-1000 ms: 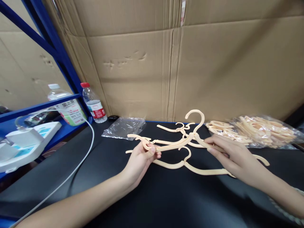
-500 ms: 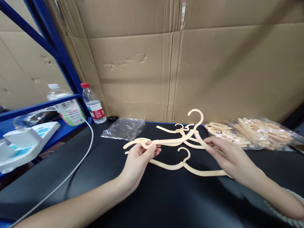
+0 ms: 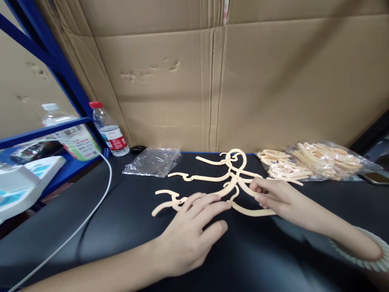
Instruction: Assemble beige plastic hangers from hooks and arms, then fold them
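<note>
Placement or adjustment seems in hand: the right hand pinches the upper hanger over the worktop, the left hand has spread, ungripping fingers (contact unclear), and further movement calls for avoiding the neighbouring hangers.

Open tabletop at the near side gives a hand room to pass between the left hand and the right forearm. Farther in, overlapping hangers and the pinched hanger obstruct a low path. A cable crosses the left side; cardboard closes the back, bags the back right, a bottle the back left.
</note>
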Demonstrator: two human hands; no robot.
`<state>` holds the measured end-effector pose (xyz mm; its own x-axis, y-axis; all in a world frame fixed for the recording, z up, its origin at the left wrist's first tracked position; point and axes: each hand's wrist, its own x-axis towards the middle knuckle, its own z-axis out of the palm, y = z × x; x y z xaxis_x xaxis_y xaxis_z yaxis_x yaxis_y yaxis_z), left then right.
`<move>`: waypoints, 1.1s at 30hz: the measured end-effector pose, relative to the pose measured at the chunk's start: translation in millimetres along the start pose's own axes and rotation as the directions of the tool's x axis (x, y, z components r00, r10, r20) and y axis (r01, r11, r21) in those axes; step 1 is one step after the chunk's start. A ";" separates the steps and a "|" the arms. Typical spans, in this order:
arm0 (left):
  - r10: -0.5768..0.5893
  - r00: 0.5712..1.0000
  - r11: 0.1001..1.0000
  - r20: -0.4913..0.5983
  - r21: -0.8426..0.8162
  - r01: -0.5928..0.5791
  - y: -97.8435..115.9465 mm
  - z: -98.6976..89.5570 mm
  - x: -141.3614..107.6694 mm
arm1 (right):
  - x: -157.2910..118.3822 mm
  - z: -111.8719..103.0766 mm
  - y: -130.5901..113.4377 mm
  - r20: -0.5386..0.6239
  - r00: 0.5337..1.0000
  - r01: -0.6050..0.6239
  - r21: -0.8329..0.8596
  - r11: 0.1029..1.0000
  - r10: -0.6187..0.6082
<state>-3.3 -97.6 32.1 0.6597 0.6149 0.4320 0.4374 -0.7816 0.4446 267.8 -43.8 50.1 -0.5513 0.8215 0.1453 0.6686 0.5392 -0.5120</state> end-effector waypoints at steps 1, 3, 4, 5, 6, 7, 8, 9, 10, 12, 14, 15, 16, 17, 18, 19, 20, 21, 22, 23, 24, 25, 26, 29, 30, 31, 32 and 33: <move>-0.019 1.000 0.999 -0.023 0.027 0.020 -2.3 0.3 0.6 | -0.5 0.4 0.3 0.036 0.999 -0.006 -0.007 1.000 0.006; -0.060 0.998 0.998 -0.029 0.031 0.061 -7.7 1.8 2.5 | -1.3 1.1 1.8 0.110 0.994 -0.015 -0.015 1.000 0.017; -0.077 0.997 0.997 -0.009 0.025 0.077 -10.4 2.8 3.6 | -1.6 1.4 2.8 0.142 0.990 -0.009 -0.019 1.000 0.012; -0.088 0.996 0.996 0.017 0.025 0.087 -12.8 3.7 4.6 | -1.9 1.5 3.8 0.168 0.986 0.005 -0.026 1.000 -0.001; -0.091 0.995 0.995 0.037 0.037 0.090 -14.8 4.6 5.5 | -2.3 1.4 4.7 0.186 0.982 0.029 -0.038 0.999 -0.021; -0.089 0.995 0.994 0.050 0.061 0.086 -16.2 5.3 6.2 | -2.6 1.1 5.6 0.195 0.980 0.057 -0.054 0.997 -0.045; -0.082 0.995 0.993 0.057 0.091 0.077 -17.2 5.7 6.8 | -2.9 0.7 6.2 0.198 0.978 0.085 -0.071 0.994 -0.069; -0.070 0.996 0.991 0.058 0.120 0.063 -17.7 6.0 7.2 | -3.2 0.3 6.8 0.199 0.976 0.105 -0.085 0.991 -0.086; -0.055 0.997 0.988 0.053 0.148 0.046 -17.8 6.2 7.5 | -3.4 0.0 7.3 0.202 0.975 0.115 -0.091 0.989 -0.095; -0.024 0.999 0.981 0.043 0.193 0.015 -17.6 6.3 7.7 | -3.7 0.0 8.0 0.214 0.973 0.105 -0.088 0.991 -0.084; -0.002 0.999 0.973 0.047 0.231 -0.009 -17.4 6.6 7.6 | -3.7 0.9 8.7 0.219 0.975 0.069 -0.090 0.994 -0.048; 0.000 0.998 0.968 0.056 0.251 -0.014 -17.3 6.8 7.5 | -3.7 1.4 9.0 0.216 0.976 0.057 -0.097 0.994 -0.035; -0.002 0.998 0.963 0.064 0.270 -0.015 -17.4 7.0 7.5 | -3.7 1.9 9.1 0.212 0.977 0.056 -0.109 0.992 -0.031; -0.006 0.997 0.958 0.071 0.287 -0.015 -17.7 7.2 7.4 | -3.6 2.3 9.1 0.210 0.977 0.065 -0.123 0.990 -0.038; -0.011 0.997 0.954 0.074 0.300 -0.012 -18.1 7.3 7.4 | -3.6 2.5 8.8 0.209 0.977 0.080 -0.135 0.988 -0.051; -0.016 0.997 0.952 0.070 0.307 -0.007 -18.7 7.4 7.2 | -3.7 2.6 8.2 0.208 0.976 0.095 -0.138 0.986 -0.065; -0.021 0.998 0.952 0.060 0.306 0.002 -19.6 7.4 7.0 | -3.8 2.6 7.3 0.204 0.976 0.098 -0.134 0.986 -0.069; -0.028 0.999 0.955 0.044 0.297 0.014 -20.7 7.4 6.7 | -3.9 2.5 6.2 0.198 0.978 0.094 -0.127 0.987 -0.068; -0.037 0.999 0.958 0.024 0.286 0.029 -22.0 7.5 6.4 | -4.1 2.5 5.0 0.187 0.980 0.087 -0.120 0.989 -0.064; -0.051 0.999 0.960 0.002 0.274 0.049 -23.6 7.5 6.0 | -4.2 2.7 3.9 0.175 0.983 0.080 -0.117 0.990 -0.059; -0.068 0.997 0.963 -0.021 0.262 0.071 -25.1 7.6 5.7 | -4.2 3.0 3.0 0.169 0.984 0.075 -0.120 0.990 -0.054; -0.089 0.995 0.964 -0.034 0.249 0.095 -26.7 7.8 5.4 | -4.1 3.4 2.5 0.166 0.985 0.071 -0.129 0.989 -0.049; -0.114 0.993 0.964 -0.035 0.237 0.119 -28.1 8.0 5.2 | -3.9 4.0 2.3 0.171 0.984 0.071 -0.141 0.988 -0.046; -0.180 0.983 0.965 0.026 0.200 0.172 -30.5 8.8 5.4 | -3.0 6.2 3.8 0.193 0.981 0.050 -0.172 0.984 -0.016; -0.192 0.980 0.965 0.053 0.194 0.178 -30.8 9.2 5.7 | -2.8 6.8 4.6 0.196 0.981 0.039 -0.178 0.983 -0.004; -0.199 0.977 0.964 0.075 0.194 0.181 -30.9 9.5 5.9 | -2.6 7.3 5.3 0.199 0.980 0.029 -0.181 0.983 0.007; -0.202 0.975 0.963 0.093 0.199 0.180 -30.8 9.9 6.2 | -2.5 7.7 5.9 0.201 0.979 0.020 -0.181 0.983 0.017; -0.202 0.974 0.962 0.105 0.206 0.178 -30.8 10.3 6.4 | -2.5 8.0 6.2 0.201 0.979 0.012 -0.179 0.984 0.025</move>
<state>-6.3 -70.7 13.1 0.6181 0.7459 0.2482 0.6642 -0.6644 0.3426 269.3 -43.9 39.8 -0.6236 0.7807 -0.0406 0.7406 0.5733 -0.3505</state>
